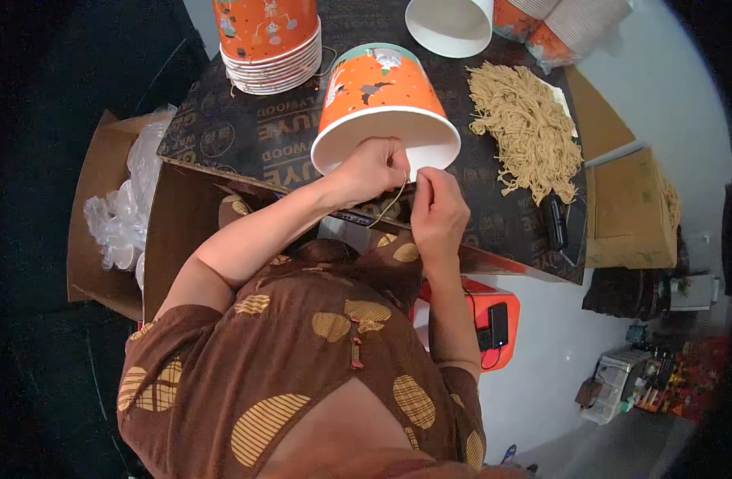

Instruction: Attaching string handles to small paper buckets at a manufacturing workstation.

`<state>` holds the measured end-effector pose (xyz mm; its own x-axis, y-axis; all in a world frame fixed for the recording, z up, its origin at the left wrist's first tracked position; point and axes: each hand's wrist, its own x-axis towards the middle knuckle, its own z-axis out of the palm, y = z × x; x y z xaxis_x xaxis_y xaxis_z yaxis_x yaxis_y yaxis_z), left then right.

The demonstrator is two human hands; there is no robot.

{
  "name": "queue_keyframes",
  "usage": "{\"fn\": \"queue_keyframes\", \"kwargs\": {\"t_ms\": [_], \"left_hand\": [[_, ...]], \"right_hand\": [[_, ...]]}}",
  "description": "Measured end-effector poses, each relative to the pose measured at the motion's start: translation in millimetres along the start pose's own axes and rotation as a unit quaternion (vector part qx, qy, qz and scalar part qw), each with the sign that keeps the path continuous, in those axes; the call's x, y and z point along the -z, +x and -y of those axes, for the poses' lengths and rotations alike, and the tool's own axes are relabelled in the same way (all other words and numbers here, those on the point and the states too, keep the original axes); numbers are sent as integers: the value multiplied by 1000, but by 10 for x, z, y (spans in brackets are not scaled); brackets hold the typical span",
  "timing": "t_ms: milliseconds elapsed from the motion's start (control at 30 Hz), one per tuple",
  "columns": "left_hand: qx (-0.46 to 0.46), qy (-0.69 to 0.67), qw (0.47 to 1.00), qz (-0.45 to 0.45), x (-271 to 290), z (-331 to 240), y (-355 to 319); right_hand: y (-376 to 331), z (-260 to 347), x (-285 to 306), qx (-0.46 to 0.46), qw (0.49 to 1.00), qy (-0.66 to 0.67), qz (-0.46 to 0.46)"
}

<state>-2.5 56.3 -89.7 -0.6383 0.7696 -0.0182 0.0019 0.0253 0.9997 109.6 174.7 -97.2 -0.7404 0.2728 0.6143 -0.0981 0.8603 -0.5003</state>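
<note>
Brown patterned sleeves are filling the bottom of the view, and both hands are working at the near rim of an orange paper bucket (pixel 382 100) lying tipped on the dark worktop (pixel 246 128). Left hand (pixel 374 168) and right hand (pixel 438 209) are each pinching a tan string (pixel 391 201), fingers curled tight. 1 heap of tan cord pieces (pixel 527 128) is sitting just right of the bucket.

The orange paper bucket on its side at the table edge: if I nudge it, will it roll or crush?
The orange paper bucket probably rolls in a curve, since it tapers and lies on its side. It looks thin-walled and empty, so likely light and easily dented. The left hand at its rim steadies it.
</note>
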Motion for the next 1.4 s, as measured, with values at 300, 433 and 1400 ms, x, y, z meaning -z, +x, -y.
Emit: {"fn": "queue_keyframes", "kwargs": {"t_ms": [300,433,1400], "left_hand": [[-112,135,984,-11,-12,-25,-97],[-189,260,946,-49,-55,-71,-121],[-195,224,952,-70,-40,66,-127]], "right_hand": [[-7,15,-209,-13,999,13,-47],[-21,-5,-228,-17,999,16,-38],[107,60,-23,-72,991,94,69]]}}
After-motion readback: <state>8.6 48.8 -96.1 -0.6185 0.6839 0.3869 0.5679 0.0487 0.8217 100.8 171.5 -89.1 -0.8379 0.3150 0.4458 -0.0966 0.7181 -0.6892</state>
